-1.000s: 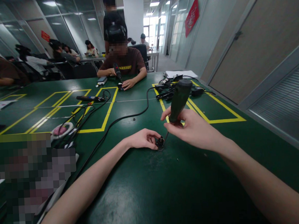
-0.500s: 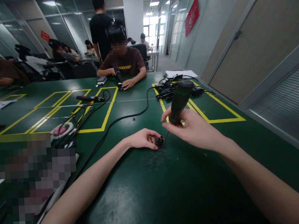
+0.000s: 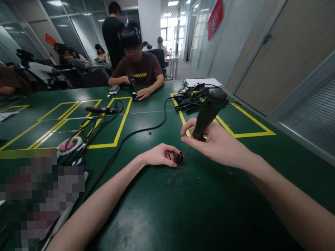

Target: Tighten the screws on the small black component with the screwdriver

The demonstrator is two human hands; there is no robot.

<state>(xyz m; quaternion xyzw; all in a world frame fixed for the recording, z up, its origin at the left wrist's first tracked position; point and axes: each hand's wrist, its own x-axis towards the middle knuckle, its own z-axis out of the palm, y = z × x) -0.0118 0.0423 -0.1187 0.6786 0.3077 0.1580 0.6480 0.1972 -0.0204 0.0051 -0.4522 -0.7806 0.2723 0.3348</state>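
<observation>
From the head camera: my left hand (image 3: 160,156) pinched the small black part (image 3: 179,158) on the green table (image 3: 189,214), fingertips closed round its side. My right hand (image 3: 216,143) was wrapped shut low on the dark green screwdriver (image 3: 207,112). Its long axis leaned up and away to my right, thin shaft pointing down-left at the part, just beyond my left fingertips. Part looked light, stiff, apt to skid – I'd pin it by the rim. The fat handle looked grippy, best held low near the shaft
</observation>
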